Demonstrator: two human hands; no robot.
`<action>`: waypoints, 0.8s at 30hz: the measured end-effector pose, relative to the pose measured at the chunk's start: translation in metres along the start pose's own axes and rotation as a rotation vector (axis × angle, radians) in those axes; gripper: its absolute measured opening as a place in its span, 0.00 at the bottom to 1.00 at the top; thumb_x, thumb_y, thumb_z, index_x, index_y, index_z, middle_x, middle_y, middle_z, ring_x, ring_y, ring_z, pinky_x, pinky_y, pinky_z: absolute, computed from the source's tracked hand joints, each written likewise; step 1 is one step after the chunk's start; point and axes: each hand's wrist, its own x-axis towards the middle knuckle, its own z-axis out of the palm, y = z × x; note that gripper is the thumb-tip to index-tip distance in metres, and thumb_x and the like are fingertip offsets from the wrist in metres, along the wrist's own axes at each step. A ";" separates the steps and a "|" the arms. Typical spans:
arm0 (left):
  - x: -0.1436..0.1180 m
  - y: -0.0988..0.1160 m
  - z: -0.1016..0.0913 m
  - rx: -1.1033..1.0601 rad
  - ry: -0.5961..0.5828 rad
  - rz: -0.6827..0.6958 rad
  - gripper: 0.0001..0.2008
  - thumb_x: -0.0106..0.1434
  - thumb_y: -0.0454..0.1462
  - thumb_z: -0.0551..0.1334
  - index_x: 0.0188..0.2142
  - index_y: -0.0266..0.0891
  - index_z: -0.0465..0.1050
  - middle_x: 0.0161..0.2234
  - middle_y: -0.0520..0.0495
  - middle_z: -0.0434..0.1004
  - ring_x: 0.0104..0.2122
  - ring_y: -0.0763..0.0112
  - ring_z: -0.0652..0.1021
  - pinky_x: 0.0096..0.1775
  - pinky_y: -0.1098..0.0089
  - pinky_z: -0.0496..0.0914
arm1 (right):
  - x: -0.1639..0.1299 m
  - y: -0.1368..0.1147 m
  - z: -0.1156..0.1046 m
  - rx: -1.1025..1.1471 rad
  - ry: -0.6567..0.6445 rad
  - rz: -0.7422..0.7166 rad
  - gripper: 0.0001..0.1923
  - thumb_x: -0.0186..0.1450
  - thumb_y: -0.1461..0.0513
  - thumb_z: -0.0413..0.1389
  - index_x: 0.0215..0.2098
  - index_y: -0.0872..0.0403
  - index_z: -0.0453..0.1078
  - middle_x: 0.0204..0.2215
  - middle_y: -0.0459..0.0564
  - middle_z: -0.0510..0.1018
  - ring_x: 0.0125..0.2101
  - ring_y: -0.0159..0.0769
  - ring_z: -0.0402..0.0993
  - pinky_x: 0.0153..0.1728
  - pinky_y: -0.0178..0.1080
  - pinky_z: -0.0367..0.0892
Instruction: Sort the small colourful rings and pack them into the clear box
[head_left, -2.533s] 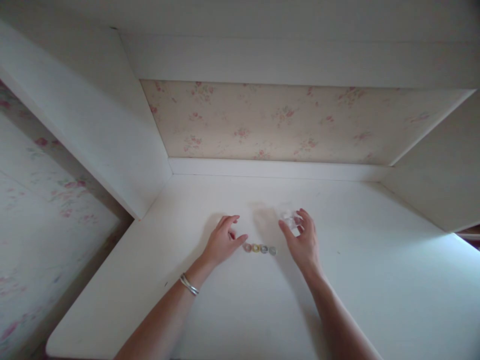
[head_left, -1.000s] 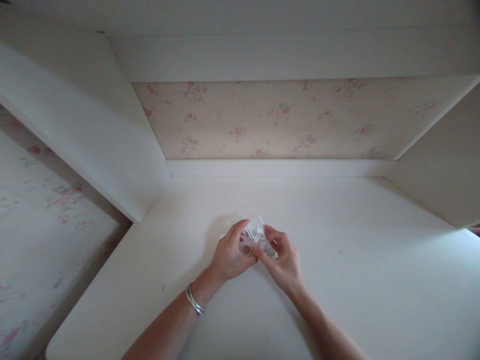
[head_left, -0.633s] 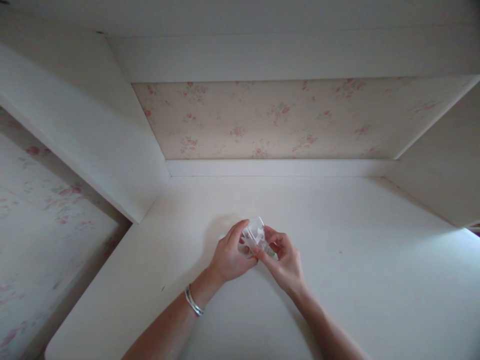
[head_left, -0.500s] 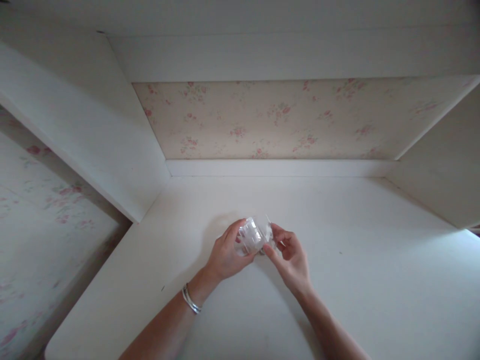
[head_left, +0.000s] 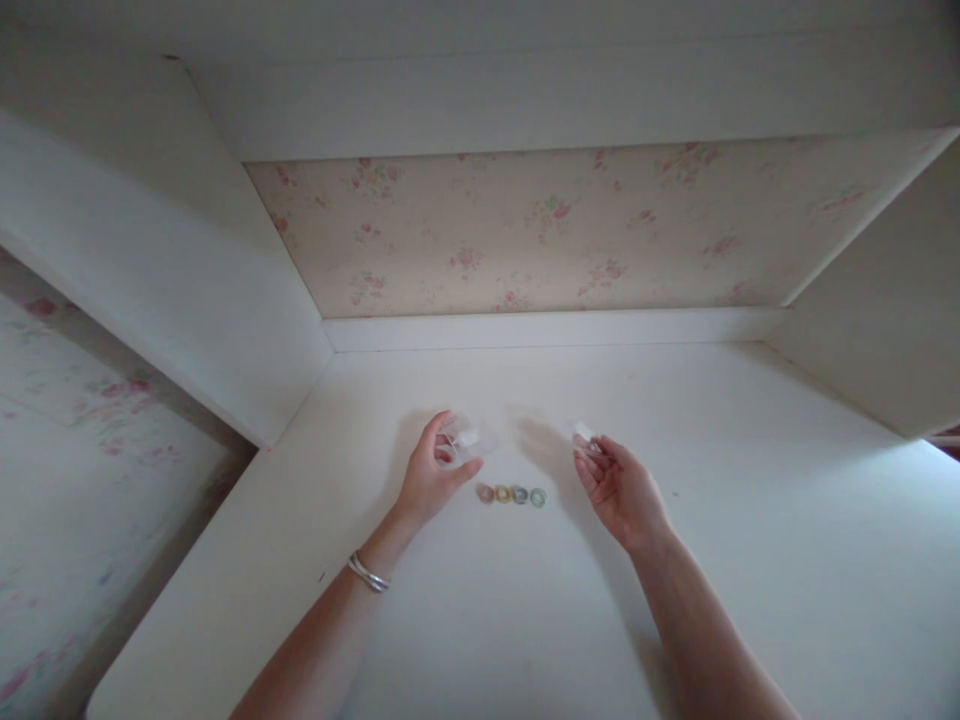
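A: Hands first. Where are they?

B: Both sit at the middle of the frame, above the white bench [head_left: 465, 620]. The left hand [head_left: 433, 478] is curled around a small clear plastic container [head_left: 466, 443], fingers wrapped on its near side and thumb [head_left: 466, 469] stretched toward the right. The right hand [head_left: 619, 484] is turned palm up with its fingers loosely bent, and a small clear plastic lid [head_left: 583, 432] is pinched at its fingertips.

A: Are container and lid touching?

B: No, they are apart, one on either side of the frame's centre. The lid is blurred and pale, so I cannot tell its exact shape.

A: Anything between the hands?

B: A short row of four small rings [head_left: 511, 494] lies flat on the bench, just below the gap between the hands. From left to right they look pinkish, yellow, grey and pale green, touching or almost touching one another. Neither hand touches them.

A: And around that?

B: A thin silver bracelet [head_left: 367, 572] sits on the left wrist. Behind the bench, across the upper middle of the frame, is a cream floral-patterned back panel [head_left: 540, 230], with white side panels [head_left: 150, 260] at left and right.
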 end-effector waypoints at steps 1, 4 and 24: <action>0.002 -0.003 -0.001 -0.016 -0.018 0.003 0.37 0.51 0.41 0.68 0.57 0.43 0.54 0.54 0.41 0.63 0.43 0.67 0.72 0.39 0.69 0.70 | 0.001 0.000 -0.001 -0.027 0.039 -0.034 0.06 0.55 0.62 0.59 0.30 0.56 0.69 0.27 0.48 0.78 0.21 0.27 0.73 0.24 0.29 0.72; 0.009 -0.010 0.000 0.003 -0.069 0.042 0.35 0.50 0.40 0.68 0.56 0.44 0.57 0.54 0.42 0.62 0.45 0.65 0.70 0.40 0.68 0.70 | 0.004 0.003 -0.003 -0.221 0.134 -0.271 0.10 0.56 0.57 0.60 0.31 0.57 0.71 0.23 0.44 0.74 0.15 0.21 0.65 0.14 0.24 0.61; 0.023 -0.021 0.014 0.408 -0.149 0.189 0.34 0.52 0.47 0.66 0.56 0.41 0.61 0.54 0.43 0.66 0.54 0.59 0.65 0.56 0.57 0.60 | 0.016 0.011 -0.020 -1.583 0.358 -0.516 0.17 0.63 0.55 0.46 0.41 0.49 0.74 0.30 0.48 0.79 0.32 0.36 0.74 0.31 0.34 0.61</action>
